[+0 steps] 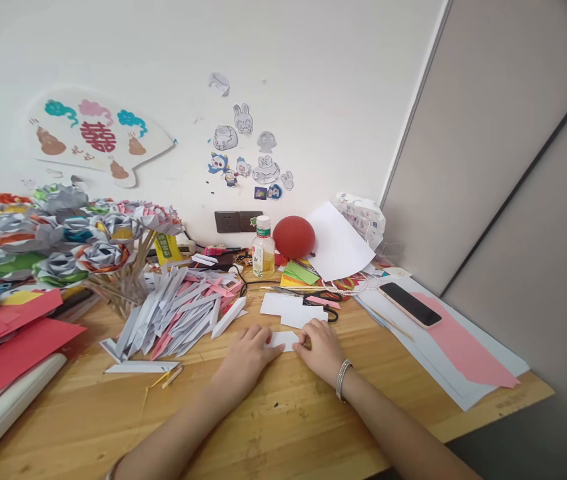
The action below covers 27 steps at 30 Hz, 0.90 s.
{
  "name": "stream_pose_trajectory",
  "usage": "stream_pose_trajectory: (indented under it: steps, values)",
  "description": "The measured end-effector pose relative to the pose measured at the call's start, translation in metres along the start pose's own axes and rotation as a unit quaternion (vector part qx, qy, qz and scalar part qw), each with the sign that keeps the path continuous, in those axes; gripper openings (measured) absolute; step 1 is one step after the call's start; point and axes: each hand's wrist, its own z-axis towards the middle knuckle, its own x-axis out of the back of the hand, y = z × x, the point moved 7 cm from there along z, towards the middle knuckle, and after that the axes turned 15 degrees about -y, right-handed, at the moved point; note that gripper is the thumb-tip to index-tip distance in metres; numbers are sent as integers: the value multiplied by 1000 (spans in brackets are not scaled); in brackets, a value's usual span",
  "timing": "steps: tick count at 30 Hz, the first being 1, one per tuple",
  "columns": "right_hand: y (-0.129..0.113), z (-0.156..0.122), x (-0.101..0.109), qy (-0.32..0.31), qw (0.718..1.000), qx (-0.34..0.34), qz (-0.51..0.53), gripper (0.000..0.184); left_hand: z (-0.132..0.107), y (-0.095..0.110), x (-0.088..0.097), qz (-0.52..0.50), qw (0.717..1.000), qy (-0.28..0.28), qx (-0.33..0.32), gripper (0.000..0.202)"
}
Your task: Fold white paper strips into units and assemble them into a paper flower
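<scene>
Hands (250, 350): two are showing
White cards (279, 305): three are showing
Balloon (294, 237): one is showing
Bottle (263, 258): one is standing
Phone (410, 305): one is lying
Folded strips (178, 317): many are overlapping, uncountable

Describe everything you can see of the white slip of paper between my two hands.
The white paper slip is small and looks thin, with no marks on the part that shows. It lies roughly flat on the wooden tabletop, stretching left to right. The left hand holds its left end and the right hand its right, partly covering it, so its full outline cannot be told.
</scene>
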Motion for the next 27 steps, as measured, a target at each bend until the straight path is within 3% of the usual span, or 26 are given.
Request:
stream_pose_trajectory:
  steps: [7,13,18,23,25,27]
  values:
    - [4,0,2,-11,1000,-3,21,13,-17,-19,9,-32,998,-35,-45,29]
    - [8,1,7,-35,998,19,40,12,-19,-14,21,-16,999,-25,-43,30]
    - [-17,-7,9,-53,989,134,-35,6,-14,-11,17,23,1000,4,6,29]
    - [-64,-29,-7,-89,935,309,-150,11,-14,-14,10,-24,998,4,54,28]
    - [-71,-34,-7,-83,927,330,-161,15,-15,-12,6,-42,998,6,34,33]
    - [-66,-31,-1,-67,939,312,-128,17,-14,-7,3,-51,999,12,-14,38]
